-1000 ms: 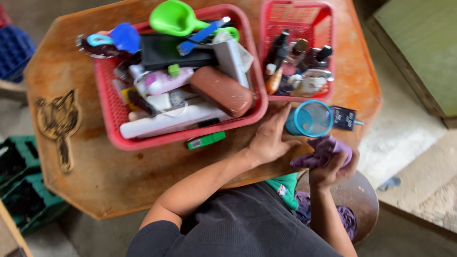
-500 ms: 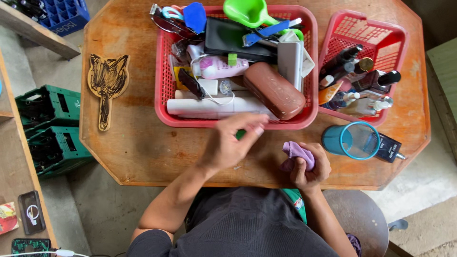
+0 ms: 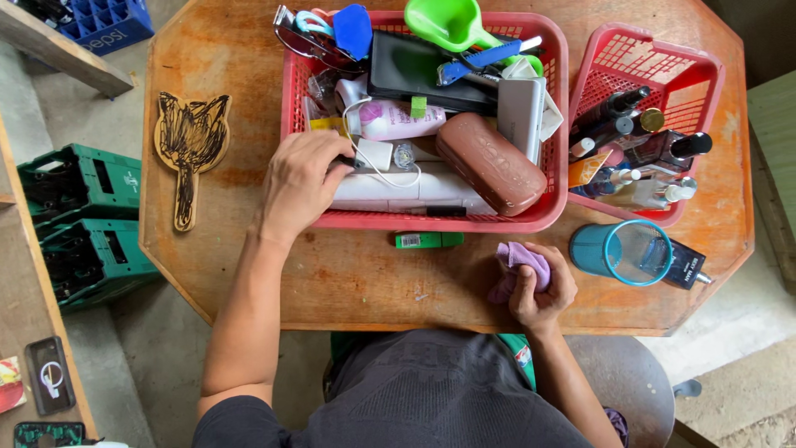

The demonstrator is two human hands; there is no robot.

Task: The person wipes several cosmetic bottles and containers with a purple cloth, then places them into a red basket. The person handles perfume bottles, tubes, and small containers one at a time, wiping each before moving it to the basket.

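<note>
Wooden table; right hand clenches purple cloth, left hand's grip unclear.

Seen from above, a person's left hand reaches into a crowded large red basket on a worn wooden table, while the right hand clutches a purple cloth beside a blue cup.

The person wears a dark grey short-sleeved T-shirt; the left sleeve sits at 7 o'clock. Both forearms are bare. A green garment edge with a small patch shows at 5 o'clock
</note>
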